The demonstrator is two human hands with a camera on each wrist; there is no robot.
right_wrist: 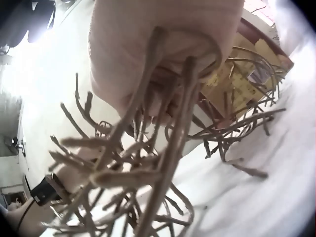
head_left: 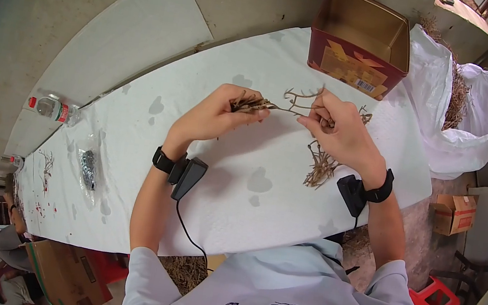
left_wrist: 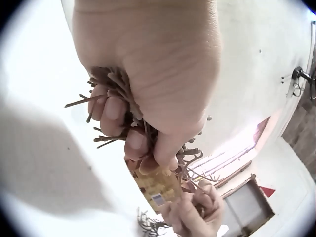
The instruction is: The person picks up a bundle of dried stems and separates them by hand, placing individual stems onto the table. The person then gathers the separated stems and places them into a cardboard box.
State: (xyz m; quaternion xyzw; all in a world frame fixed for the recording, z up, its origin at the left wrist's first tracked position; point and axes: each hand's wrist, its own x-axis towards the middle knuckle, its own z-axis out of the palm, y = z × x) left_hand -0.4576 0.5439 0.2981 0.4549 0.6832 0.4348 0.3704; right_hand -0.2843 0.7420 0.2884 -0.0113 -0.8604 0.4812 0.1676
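My left hand (head_left: 212, 113) grips a compact bundle of short dried brown twigs (head_left: 248, 103). In the left wrist view the fingers curl round this bundle, and cut-looking ends (left_wrist: 112, 81) poke out past the palm. Just to the right, my right hand (head_left: 344, 136) holds branching dried stems (head_left: 320, 167), which hang below the palm toward the table. A thin forked twig (head_left: 294, 100) spans the gap between the two hands. In the right wrist view the knobbly stems (right_wrist: 170, 163) run out of the hand and hide much of its fingers.
On the white-covered table (head_left: 231, 195), an open red and gold tin (head_left: 357, 71) stands at the back right. Beside it, a white sack (head_left: 472, 145) holds dried twigs. A plastic bottle (head_left: 52, 108) and a clear packet (head_left: 89, 168) lie at left. Another person (head_left: 10, 237) sits far left.
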